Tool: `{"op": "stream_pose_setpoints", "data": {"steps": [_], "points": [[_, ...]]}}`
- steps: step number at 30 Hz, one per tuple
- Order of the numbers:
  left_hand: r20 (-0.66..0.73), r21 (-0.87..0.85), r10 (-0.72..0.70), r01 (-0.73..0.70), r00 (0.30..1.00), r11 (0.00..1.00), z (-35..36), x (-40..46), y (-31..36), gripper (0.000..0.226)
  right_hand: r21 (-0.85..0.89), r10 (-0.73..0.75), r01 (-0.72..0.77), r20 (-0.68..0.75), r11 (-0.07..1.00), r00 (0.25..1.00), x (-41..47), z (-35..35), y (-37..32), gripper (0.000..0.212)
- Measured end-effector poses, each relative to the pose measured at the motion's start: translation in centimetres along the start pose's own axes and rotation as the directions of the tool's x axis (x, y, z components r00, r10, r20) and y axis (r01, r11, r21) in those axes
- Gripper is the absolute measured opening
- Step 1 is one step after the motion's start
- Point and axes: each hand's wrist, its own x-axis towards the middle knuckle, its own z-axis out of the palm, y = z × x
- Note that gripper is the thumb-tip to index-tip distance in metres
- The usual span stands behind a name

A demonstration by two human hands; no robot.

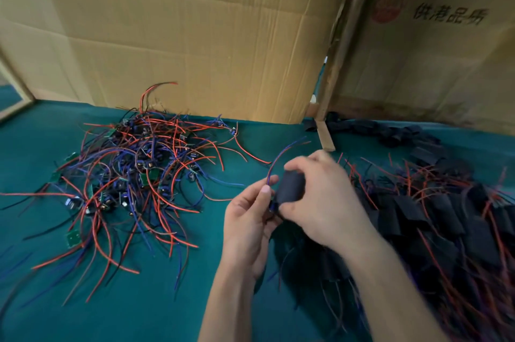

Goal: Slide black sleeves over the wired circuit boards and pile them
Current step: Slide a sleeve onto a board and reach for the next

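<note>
Fingers (292, 167) of both hands pinch a black sleeve (289, 188) above green felt table (167, 300), cardboard walls (195, 34) behind.

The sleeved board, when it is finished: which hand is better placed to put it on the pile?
Probably the right hand. Its fingers already wrap the black sleeve, and the sleeved pile lies right beside it; the left hand only pinches the wires.

Matt black sleeve (290, 187) — creased cardboard (195, 34)

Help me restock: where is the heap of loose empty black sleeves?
In the head view, the loose black sleeves lie far right on the green tabletop, against the cardboard wall, behind the sleeved boards.
</note>
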Motion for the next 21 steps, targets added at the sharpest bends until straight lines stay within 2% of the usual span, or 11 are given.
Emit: {"op": "stream_pose_setpoints", "data": {"steps": [4,6,8,10,14,16,18,21], "points": [[-0.043,-0.004,0.023,-0.023,0.999,1.0,-0.3,0.4,-0.1,0.021,0.104,0.011,-0.011,0.002,0.995,1.0,-0.1,1.6,0.0,0.057],[-0.047,-0.002,0.031,-0.031,0.998,1.0,-0.6,0.5,-0.1,0.022,0.327,0.054,-0.082,0.097,0.942,0.994,0.0,0.9,0.6,0.054],[-0.047,0.023,0.044,-0.043,0.998,0.999,-0.6,0.5,-0.2,0.027,0.525,0.056,-0.149,0.19,0.838,0.98,0.0,0.3,1.2,0.039],[-0.051,0.025,0.047,-0.046,0.998,0.999,-0.5,0.4,-0.3,0.028,0.569,0.027,-0.107,0.148,0.815,0.989,0.2,0.3,1.8,0.032],[-0.059,0.034,0.037,-0.035,0.998,0.999,-0.4,0.3,-0.1,0.028,0.631,-0.034,-0.047,0.116,0.774,0.993,0.1,0.7,1.8,0.035],[-0.062,0.031,0.025,-0.023,0.998,0.999,-0.2,0.2,0.0,0.024,0.629,0.019,-0.038,0.037,0.777,0.999,0.2,0.7,2.0,0.034],[-0.061,0.037,0.017,-0.015,0.998,0.999,-0.1,0.2,0.0,0.021,0.691,0.17,-0.038,-0.124,0.722,0.978,0.4,0.5,2.6,0.03],[-0.059,0.056,0.016,-0.013,0.998,0.998,-0.1,0.0,0.0,0.02,0.832,0.455,0.021,-0.324,0.554,0.829,0.7,-0.2,3.5,0.024]]}}
